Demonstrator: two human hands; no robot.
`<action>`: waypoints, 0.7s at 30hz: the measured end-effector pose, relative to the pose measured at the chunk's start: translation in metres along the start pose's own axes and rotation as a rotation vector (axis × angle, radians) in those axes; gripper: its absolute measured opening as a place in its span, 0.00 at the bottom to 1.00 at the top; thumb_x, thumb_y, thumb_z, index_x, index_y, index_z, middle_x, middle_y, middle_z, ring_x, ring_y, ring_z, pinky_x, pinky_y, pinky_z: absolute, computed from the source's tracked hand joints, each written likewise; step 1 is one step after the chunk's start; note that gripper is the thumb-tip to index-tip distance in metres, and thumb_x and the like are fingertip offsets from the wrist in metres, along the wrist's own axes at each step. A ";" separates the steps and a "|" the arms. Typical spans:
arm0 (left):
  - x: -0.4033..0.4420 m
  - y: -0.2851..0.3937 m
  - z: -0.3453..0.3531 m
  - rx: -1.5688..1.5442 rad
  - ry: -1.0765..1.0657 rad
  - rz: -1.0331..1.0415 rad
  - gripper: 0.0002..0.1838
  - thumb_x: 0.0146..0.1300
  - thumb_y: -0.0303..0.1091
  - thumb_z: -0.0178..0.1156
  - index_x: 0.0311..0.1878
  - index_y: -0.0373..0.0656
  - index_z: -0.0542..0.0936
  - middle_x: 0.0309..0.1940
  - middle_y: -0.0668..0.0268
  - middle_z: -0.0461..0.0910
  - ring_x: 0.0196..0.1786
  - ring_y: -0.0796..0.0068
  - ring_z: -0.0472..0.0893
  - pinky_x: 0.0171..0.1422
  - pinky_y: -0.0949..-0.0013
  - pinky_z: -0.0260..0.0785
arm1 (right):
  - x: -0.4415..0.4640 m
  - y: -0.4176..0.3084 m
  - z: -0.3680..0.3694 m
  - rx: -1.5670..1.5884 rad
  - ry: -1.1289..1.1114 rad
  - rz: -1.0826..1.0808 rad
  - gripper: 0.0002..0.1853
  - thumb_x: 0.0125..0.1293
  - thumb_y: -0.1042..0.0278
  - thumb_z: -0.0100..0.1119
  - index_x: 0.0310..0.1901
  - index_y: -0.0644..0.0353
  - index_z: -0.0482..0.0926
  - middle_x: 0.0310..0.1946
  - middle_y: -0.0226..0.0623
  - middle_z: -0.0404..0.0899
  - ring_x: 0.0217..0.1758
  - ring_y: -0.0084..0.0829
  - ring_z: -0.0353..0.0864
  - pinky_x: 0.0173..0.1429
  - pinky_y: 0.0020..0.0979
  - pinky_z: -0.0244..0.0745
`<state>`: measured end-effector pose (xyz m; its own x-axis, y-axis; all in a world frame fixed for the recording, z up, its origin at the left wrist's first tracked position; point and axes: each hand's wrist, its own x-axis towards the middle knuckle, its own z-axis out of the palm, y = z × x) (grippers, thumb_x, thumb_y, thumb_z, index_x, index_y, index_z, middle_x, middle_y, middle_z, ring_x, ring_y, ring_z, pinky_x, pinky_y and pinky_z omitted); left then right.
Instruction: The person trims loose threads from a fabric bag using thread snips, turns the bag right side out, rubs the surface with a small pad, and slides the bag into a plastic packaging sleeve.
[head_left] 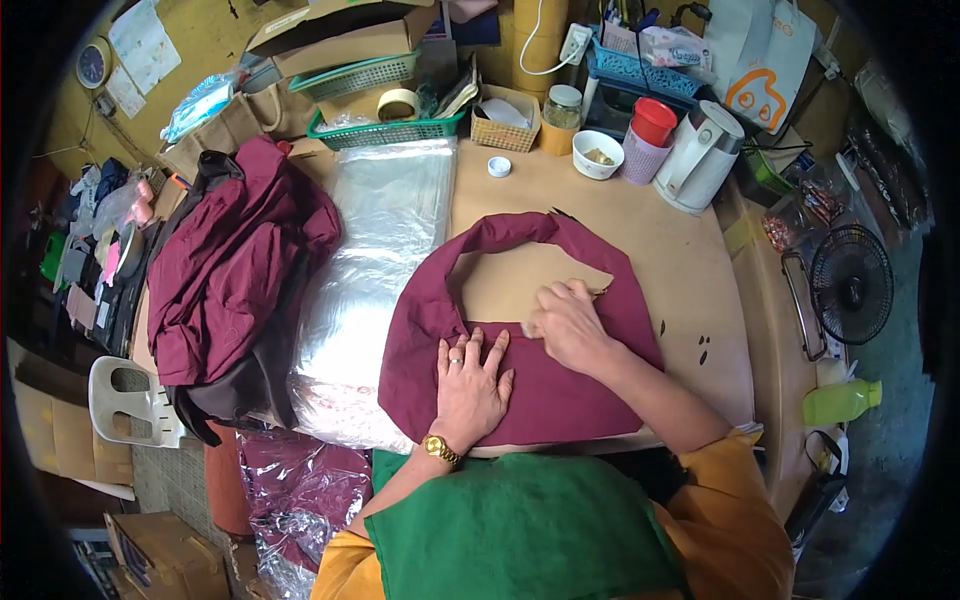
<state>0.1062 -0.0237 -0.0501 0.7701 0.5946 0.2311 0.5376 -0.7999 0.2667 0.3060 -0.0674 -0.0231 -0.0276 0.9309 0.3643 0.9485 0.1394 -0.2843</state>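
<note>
Head view showed the maroon bag [560, 390] lying flat on the surface [700, 260] in front of me, its body on my side and its wide curved strap [520, 232] arching away around an opening. My left grip [472, 390] rested palm down on the bag's body, left of its middle, fingers slightly apart and clamped on nothing, the tips reaching the straight edge below the opening. My right grip [567, 325] was just to the right, at that same edge and partly over the opening, its fingers curled in; I could not tell whether they were clamped on the cloth or on something small. The bag spread out past both of them on either side. A gold watch [440, 450] circled my left wrist.

Along the left of the bag lay shiny clear plastic sheets [375, 220], and left of those a heap of maroon cloth [230, 260]. Beyond the strap stood a small white tub [499, 167], a white bowl [597, 171], a purple cup [643, 163] with a red top, and a white kettle [698, 160]. Well off to my right were a black fan [852, 284] and a green bottle [838, 403].
</note>
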 end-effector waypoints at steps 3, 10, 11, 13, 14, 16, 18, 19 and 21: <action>-0.001 0.000 0.001 0.001 0.002 -0.007 0.30 0.65 0.45 0.58 0.71 0.52 0.68 0.63 0.49 0.69 0.65 0.46 0.68 0.77 0.43 0.49 | 0.001 -0.004 0.030 0.116 0.083 0.027 0.01 0.56 0.73 0.62 0.29 0.55 0.82 0.30 0.34 0.78 0.41 0.38 0.77 0.54 0.40 0.66; 0.002 0.002 -0.003 -0.007 -0.011 -0.007 0.30 0.65 0.45 0.58 0.71 0.51 0.68 0.64 0.49 0.69 0.66 0.46 0.68 0.77 0.43 0.49 | -0.004 0.022 -0.004 0.211 -0.046 0.104 0.03 0.58 0.75 0.60 0.34 0.59 0.82 0.32 0.37 0.79 0.43 0.42 0.79 0.52 0.42 0.70; 0.002 0.001 -0.004 -0.006 -0.011 -0.008 0.30 0.65 0.45 0.58 0.71 0.51 0.68 0.64 0.49 0.69 0.66 0.46 0.68 0.77 0.43 0.49 | 0.000 0.020 -0.005 0.310 -0.143 0.244 0.03 0.60 0.75 0.60 0.34 0.60 0.82 0.33 0.39 0.79 0.43 0.44 0.79 0.51 0.43 0.71; 0.001 0.002 -0.002 -0.009 -0.016 -0.012 0.30 0.65 0.45 0.58 0.71 0.51 0.68 0.64 0.48 0.69 0.66 0.46 0.68 0.77 0.43 0.49 | 0.002 0.006 0.016 0.513 -0.022 0.306 0.02 0.61 0.75 0.60 0.34 0.62 0.82 0.31 0.41 0.77 0.43 0.46 0.79 0.48 0.44 0.73; 0.001 0.002 -0.002 -0.007 -0.014 -0.013 0.30 0.65 0.45 0.58 0.71 0.51 0.68 0.63 0.48 0.69 0.66 0.46 0.68 0.77 0.43 0.49 | -0.001 0.005 0.029 0.421 0.017 0.219 0.02 0.60 0.75 0.60 0.33 0.61 0.82 0.31 0.40 0.77 0.43 0.44 0.79 0.49 0.43 0.72; 0.001 0.002 -0.002 -0.006 -0.013 -0.015 0.30 0.65 0.45 0.58 0.71 0.52 0.69 0.63 0.48 0.69 0.65 0.46 0.68 0.77 0.43 0.49 | -0.008 0.000 0.032 0.215 0.063 0.080 0.02 0.58 0.75 0.61 0.30 0.57 0.82 0.32 0.36 0.77 0.43 0.38 0.78 0.55 0.40 0.67; 0.002 0.002 -0.004 -0.012 -0.005 -0.014 0.30 0.65 0.45 0.58 0.70 0.51 0.69 0.63 0.48 0.69 0.65 0.46 0.68 0.77 0.43 0.49 | -0.016 0.005 0.019 0.157 0.037 0.042 0.03 0.57 0.76 0.60 0.30 0.56 0.82 0.32 0.35 0.77 0.43 0.36 0.78 0.57 0.40 0.65; 0.003 0.002 -0.004 -0.011 0.003 -0.017 0.30 0.65 0.45 0.58 0.70 0.51 0.69 0.63 0.48 0.69 0.65 0.46 0.68 0.77 0.43 0.49 | -0.015 0.009 0.014 0.094 0.011 -0.003 0.04 0.55 0.76 0.60 0.30 0.55 0.82 0.33 0.33 0.77 0.43 0.34 0.77 0.59 0.39 0.62; 0.002 0.002 -0.003 -0.008 -0.003 -0.015 0.29 0.65 0.44 0.58 0.69 0.51 0.70 0.63 0.49 0.69 0.65 0.46 0.68 0.77 0.43 0.49 | -0.005 0.003 0.020 0.080 0.047 -0.053 0.04 0.55 0.76 0.59 0.30 0.55 0.82 0.32 0.32 0.77 0.44 0.34 0.77 0.60 0.40 0.62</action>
<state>0.1080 -0.0243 -0.0465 0.7630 0.6065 0.2237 0.5466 -0.7900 0.2777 0.3027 -0.0646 -0.0438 -0.0603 0.9049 0.4213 0.9178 0.2162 -0.3330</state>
